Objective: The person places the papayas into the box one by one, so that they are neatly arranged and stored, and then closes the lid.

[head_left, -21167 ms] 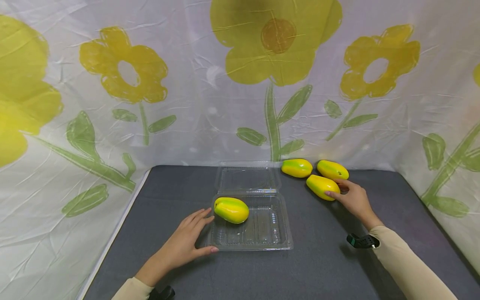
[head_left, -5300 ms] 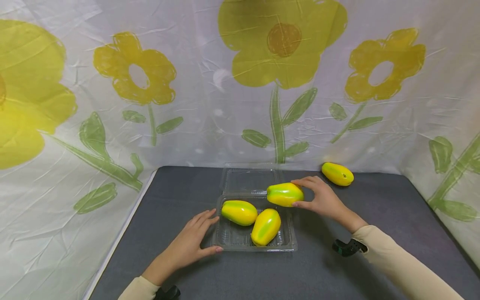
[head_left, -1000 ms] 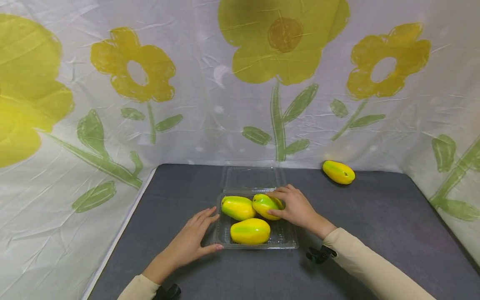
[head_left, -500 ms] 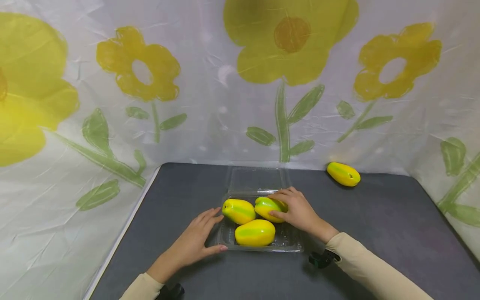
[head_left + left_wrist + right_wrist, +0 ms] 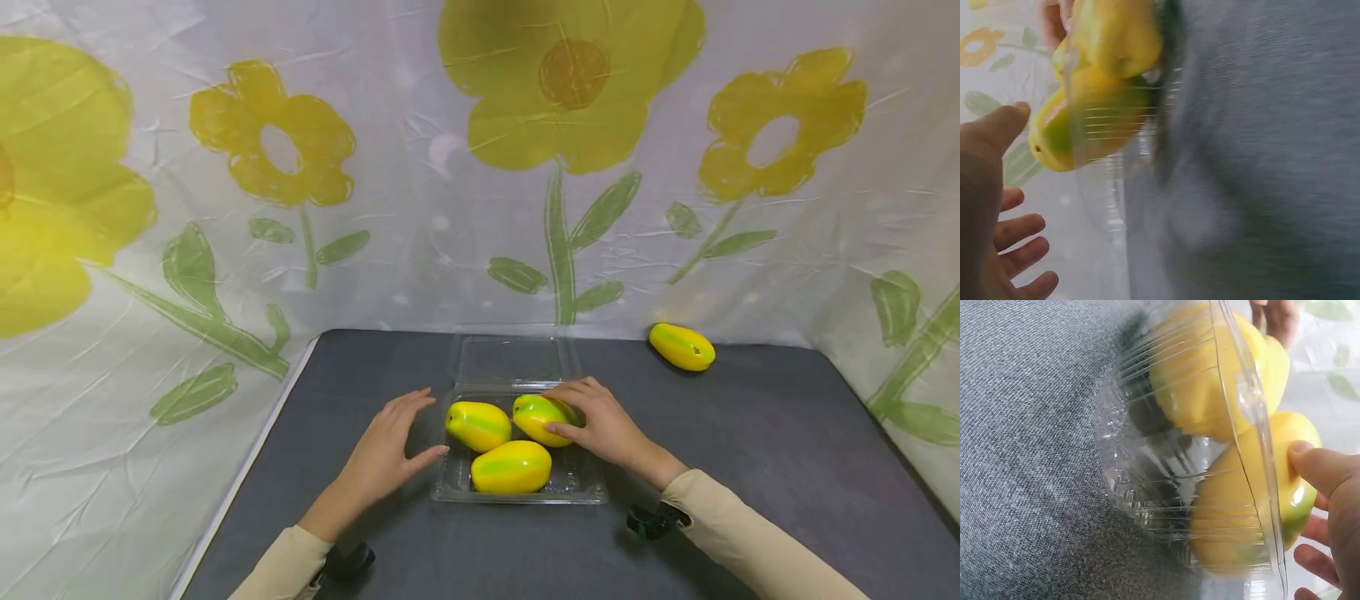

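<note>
Three yellow-green papayas are in a clear plastic box with its lid folded back. One papaya lies at the back left and another papaya lies crosswise in front. My right hand holds the third papaya at the back right. In the right wrist view my thumb presses this papaya, with the other fingers beyond it. My left hand hovers just left of the box, fingers spread and holding nothing. The left wrist view shows its fingers apart from the nearest papaya.
A fourth papaya lies at the back right of the dark grey tabletop. Behind the table hangs a pale curtain printed with yellow flowers. The box's raised lid stands toward that curtain.
Earlier, papayas moved from the back right into the box. In the last half second my left hand has lifted slightly away from the box's left edge; my right hand stays on its papaya.
</note>
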The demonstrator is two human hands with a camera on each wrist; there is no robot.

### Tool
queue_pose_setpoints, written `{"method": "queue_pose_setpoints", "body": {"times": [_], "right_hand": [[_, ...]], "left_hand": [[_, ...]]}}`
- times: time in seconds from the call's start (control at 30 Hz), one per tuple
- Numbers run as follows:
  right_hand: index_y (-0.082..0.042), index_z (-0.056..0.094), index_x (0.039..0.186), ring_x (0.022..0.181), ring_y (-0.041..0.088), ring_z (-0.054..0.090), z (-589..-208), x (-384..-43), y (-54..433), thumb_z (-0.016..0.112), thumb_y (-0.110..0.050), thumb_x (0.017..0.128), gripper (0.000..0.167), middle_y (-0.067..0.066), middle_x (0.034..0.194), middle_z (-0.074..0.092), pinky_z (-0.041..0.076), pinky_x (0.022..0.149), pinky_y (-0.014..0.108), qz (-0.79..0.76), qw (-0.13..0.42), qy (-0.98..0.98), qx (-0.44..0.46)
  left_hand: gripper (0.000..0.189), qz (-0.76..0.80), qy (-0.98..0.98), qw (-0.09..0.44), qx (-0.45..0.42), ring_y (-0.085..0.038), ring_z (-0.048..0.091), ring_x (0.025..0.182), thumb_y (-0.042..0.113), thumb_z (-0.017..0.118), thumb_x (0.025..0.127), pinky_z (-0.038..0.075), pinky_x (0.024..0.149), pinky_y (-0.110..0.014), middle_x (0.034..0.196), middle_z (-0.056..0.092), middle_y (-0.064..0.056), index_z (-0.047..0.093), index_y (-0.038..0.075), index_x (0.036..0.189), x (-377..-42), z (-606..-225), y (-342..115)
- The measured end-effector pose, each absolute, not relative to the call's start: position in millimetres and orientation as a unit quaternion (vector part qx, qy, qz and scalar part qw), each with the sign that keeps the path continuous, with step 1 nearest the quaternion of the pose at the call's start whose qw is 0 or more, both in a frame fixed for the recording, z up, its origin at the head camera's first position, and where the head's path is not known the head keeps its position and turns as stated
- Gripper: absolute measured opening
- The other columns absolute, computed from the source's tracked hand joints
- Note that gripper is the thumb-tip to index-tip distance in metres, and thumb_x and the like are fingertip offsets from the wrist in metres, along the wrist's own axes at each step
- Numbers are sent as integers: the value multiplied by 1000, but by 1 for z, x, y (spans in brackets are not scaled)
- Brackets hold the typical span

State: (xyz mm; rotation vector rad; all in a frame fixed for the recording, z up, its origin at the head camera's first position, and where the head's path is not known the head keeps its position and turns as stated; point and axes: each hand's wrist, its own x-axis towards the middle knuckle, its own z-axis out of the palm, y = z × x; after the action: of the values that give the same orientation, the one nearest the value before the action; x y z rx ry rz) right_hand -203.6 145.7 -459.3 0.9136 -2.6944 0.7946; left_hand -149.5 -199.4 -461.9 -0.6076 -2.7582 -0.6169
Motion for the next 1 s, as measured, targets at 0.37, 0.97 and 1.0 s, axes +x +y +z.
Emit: {"method": "queue_pose_setpoints", "body": {"times": [0.37,0.97,1.0], "right_hand": [[-21,65,131,111,19,56,-461,-203,145,75,-39,86,49,-2,128,68,47,95,46,276,90,-905,310],[-20,64,133,114,20,56,-461,-203,145,74,-42,86,53,0,130,66,46,97,49,274,89,-907,305],[-20,64,133,114,21,56,-461,-203,145,75,-42,86,53,0,130,66,46,97,49,275,88,-907,306]], "left_hand": [[68,-259,-940,44,-218,-31,36,145,53,74,83,39,111,-60,158,39,-2,55,22,140,-183,-469,-183],[66,-341,-917,-3,-207,-34,30,147,47,72,87,38,109,-64,160,33,-3,51,22,144,-198,-481,-181],[67,-342,-917,-5,-206,-34,30,147,47,72,87,38,110,-64,160,32,-3,51,21,144,-198,-481,-181]]}}
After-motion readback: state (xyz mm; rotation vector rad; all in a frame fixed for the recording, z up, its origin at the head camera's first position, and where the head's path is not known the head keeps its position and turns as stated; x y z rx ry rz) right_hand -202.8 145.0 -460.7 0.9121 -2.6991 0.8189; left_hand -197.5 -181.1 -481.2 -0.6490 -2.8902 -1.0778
